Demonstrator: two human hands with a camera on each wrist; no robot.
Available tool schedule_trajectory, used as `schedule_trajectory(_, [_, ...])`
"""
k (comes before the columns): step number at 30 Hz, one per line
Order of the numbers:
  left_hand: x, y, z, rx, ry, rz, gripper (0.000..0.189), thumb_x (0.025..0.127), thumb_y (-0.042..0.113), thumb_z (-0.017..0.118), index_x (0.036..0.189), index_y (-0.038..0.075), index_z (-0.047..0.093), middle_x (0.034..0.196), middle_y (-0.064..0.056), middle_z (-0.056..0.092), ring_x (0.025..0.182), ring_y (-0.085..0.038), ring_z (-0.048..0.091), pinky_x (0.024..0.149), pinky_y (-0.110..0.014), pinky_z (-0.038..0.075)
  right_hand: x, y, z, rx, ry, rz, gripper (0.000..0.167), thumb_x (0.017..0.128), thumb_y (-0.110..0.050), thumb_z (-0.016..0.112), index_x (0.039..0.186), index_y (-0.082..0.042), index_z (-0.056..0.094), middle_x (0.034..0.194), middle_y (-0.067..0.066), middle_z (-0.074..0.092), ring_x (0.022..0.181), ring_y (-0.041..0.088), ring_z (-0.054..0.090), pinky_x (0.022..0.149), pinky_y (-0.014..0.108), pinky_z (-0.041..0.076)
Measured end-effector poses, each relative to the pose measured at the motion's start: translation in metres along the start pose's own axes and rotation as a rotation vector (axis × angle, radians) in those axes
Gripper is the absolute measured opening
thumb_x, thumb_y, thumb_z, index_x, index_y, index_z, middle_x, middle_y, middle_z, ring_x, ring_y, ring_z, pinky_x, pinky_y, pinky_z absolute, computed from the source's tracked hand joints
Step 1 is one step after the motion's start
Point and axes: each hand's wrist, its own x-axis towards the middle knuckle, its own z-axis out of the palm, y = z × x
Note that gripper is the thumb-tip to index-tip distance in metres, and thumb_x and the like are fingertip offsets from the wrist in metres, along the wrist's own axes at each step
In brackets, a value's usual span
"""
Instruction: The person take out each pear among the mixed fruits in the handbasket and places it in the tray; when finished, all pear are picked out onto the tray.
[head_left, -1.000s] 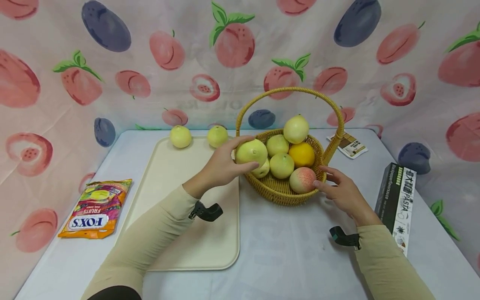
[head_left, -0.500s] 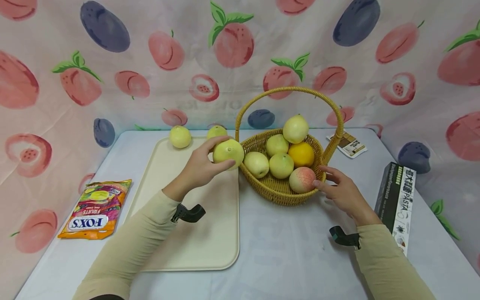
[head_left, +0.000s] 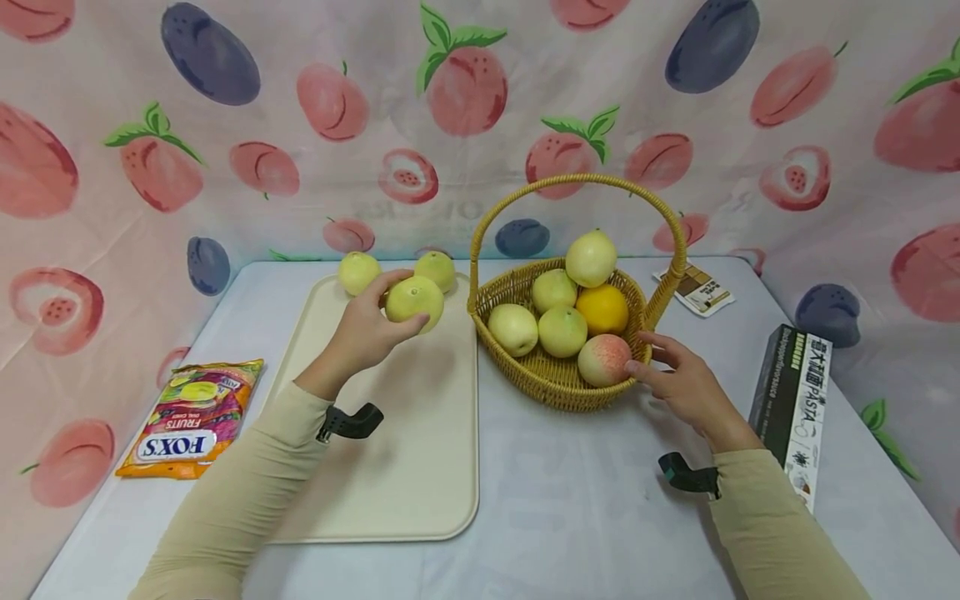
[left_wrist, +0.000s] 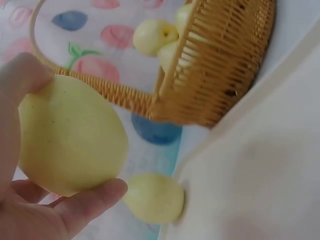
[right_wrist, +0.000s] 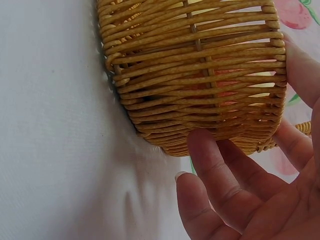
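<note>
My left hand (head_left: 363, 329) holds a pale yellow-green fruit (head_left: 415, 302) between thumb and fingers, over the far part of the cream tray (head_left: 390, 467). In the left wrist view, the held fruit (left_wrist: 70, 137) is smooth and rounded with a few tiny specks. Two similar fruits, one at the left (head_left: 359, 273) and one at the right (head_left: 435, 271), sit at the tray's far end. My right hand (head_left: 693, 396) grips the rim of the wicker basket (head_left: 551, 396), thumb at the rim beside a peach (head_left: 604, 360). In the right wrist view, several fingers (right_wrist: 215, 175) lie along the basket's outer wall.
Several pale fruits (head_left: 513, 329) and an orange (head_left: 603, 310) lie in the basket, whose tall handle (head_left: 577, 178) arches above. A candy bag (head_left: 191, 419) is left of the tray. A pasta box (head_left: 792, 408) and a small packet (head_left: 701, 289) are at the right.
My left hand has carried the fruit out from over the basket, leftward to above the tray. A pale fruit in the basket's left side is uncovered. My right hand stays at the rim.
</note>
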Motion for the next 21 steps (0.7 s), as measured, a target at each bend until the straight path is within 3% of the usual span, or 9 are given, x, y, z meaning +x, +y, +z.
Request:
schedule_trajectory(7, [0.001, -0.015, -0.011, -0.016, 0.023, -0.095, 0.073, 0.087, 0.02, 0.078, 0.148, 0.006, 0.041, 0.139, -0.021, 0.05, 0.117, -0.033, 0.052, 0.093, -0.046, 0.048, 0.0, 0.0, 0.0, -0.003, -0.004, -0.006, 0.083, 0.095, -0.052, 0.064, 0.158, -0.011, 0.029, 0.153, 0.032, 0.031, 0.129, 0.046, 0.044, 0.093, 0.053, 0.051])
schedule_trajectory(14, [0.004, -0.029, -0.016, -0.017, 0.04, -0.143, 0.074, 0.087, 0.02, 0.078, 0.149, 0.006, 0.039, 0.138, -0.021, 0.05, 0.116, -0.034, 0.052, 0.094, -0.047, 0.047, -0.001, 0.001, 0.0, 0.001, -0.006, 0.0, 0.084, 0.095, -0.053, 0.063, 0.158, -0.011, 0.029, 0.154, 0.032, 0.03, 0.127, 0.047, 0.044, 0.091, 0.052, 0.052])
schedule_trajectory(21, [0.011, -0.043, -0.011, -0.048, 0.041, -0.159, 0.075, 0.087, 0.018, 0.078, 0.149, 0.005, 0.038, 0.14, -0.021, 0.049, 0.116, -0.033, 0.051, 0.093, -0.046, 0.047, 0.0, 0.001, -0.001, -0.001, -0.006, -0.004, 0.085, 0.094, -0.056, 0.063, 0.158, -0.012, 0.03, 0.154, 0.031, 0.03, 0.129, 0.047, 0.044, 0.093, 0.054, 0.051])
